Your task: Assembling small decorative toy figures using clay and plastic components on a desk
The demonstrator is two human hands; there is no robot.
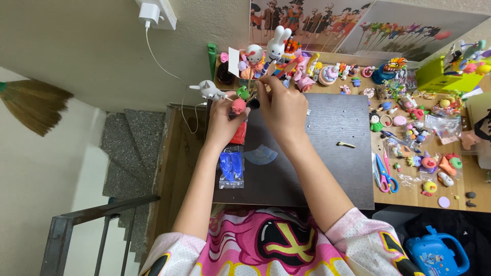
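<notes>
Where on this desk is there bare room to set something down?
The dark board is mostly bare right of the right hand, around the small yellow stick, and toward its near edge. Its left side holds the blue clay bag. The wooden desk beyond the scissors is crowded with clay figures.

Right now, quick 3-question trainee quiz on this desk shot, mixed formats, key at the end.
1. True or false: the left hand holds a small pink clay figure.
2. What lies on the dark board just below the left hand? A) scissors B) a clear bag of blue clay C) a white charger
3. Fill in: the scissors lie on the wooden desk to the ____ of the dark board.

Key: 1 true; 2 B; 3 right. The right hand pinches something small above the figure; what it is cannot be told.
</notes>
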